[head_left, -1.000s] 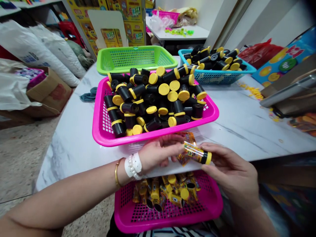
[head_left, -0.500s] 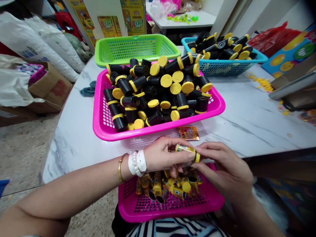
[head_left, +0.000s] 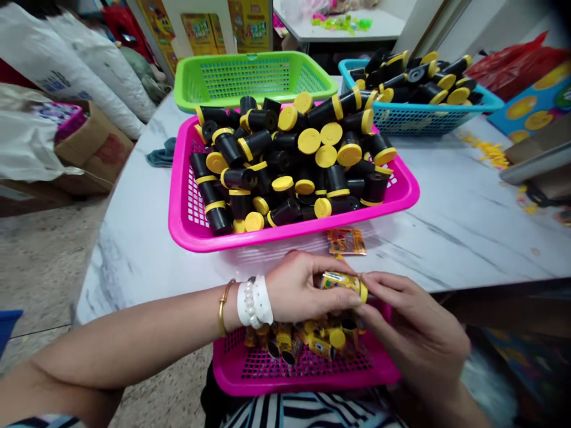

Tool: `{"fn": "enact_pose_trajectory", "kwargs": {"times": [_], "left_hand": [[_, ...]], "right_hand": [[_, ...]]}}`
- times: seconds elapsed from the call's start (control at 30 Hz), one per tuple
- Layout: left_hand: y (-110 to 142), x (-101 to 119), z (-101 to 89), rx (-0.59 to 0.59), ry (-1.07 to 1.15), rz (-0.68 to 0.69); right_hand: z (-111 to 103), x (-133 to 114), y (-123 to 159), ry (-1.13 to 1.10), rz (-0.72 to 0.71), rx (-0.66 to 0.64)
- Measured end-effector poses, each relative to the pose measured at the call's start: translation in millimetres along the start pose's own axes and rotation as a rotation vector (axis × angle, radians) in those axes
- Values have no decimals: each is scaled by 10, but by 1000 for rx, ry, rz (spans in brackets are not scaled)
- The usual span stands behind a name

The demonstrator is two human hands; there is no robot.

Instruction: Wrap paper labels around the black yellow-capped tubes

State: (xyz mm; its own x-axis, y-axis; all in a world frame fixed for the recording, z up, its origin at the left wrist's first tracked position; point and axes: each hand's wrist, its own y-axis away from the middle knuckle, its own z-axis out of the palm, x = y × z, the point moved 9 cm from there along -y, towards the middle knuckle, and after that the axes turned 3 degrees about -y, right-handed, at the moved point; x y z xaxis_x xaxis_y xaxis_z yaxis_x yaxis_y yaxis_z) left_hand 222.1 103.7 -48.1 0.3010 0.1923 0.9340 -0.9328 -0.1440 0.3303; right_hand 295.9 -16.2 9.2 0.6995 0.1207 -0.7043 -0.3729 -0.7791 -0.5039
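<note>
Between my two hands is a small canister with a yellow printed wrap and a yellow lid at its right end. My left hand is closed around its body, thumb along the near side. The fingertips of my right hand pinch the lid end. Directly below, a pink basket on my lap holds several wrapped canisters. Beyond my hands, a larger pink basket is heaped with plain black canisters with yellow lids. A flat printed orange wrapper lies on the table near its front edge.
The marble-patterned table carries a green basket at the back and a blue basket of black canisters at the back right. Small yellow pieces lie scattered at the right. White sacks and a cardboard box stand left.
The canister has turned slightly between my hands, and both hands have shifted a little to the right and down in view. The camera view has moved slightly.
</note>
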Motion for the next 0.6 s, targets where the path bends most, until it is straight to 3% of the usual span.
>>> {"fn": "enact_pose_trajectory", "kwargs": {"times": [0.1, 0.17, 0.27, 0.4, 0.5, 0.6], "left_hand": [[-31, -19, -23, -49, 113, -81], [-56, -3, -60, -48, 145, -61], [-46, 106, -149, 42, 34, 100], [60, 301, -183, 171, -230, 291], [56, 312, -163, 129, -116, 247], [-6, 204, -134, 31, 84, 87]], "right_hand": [[18, -121, -33, 59, -161, -7], [39, -106, -68, 67, -173, -8], [60, 65, -123, -8, -8, 43], [171, 345, -90, -353, 363, 122], [257, 423, -47, -524, 510, 124], [136, 423, -49, -513, 465, 183]]}}
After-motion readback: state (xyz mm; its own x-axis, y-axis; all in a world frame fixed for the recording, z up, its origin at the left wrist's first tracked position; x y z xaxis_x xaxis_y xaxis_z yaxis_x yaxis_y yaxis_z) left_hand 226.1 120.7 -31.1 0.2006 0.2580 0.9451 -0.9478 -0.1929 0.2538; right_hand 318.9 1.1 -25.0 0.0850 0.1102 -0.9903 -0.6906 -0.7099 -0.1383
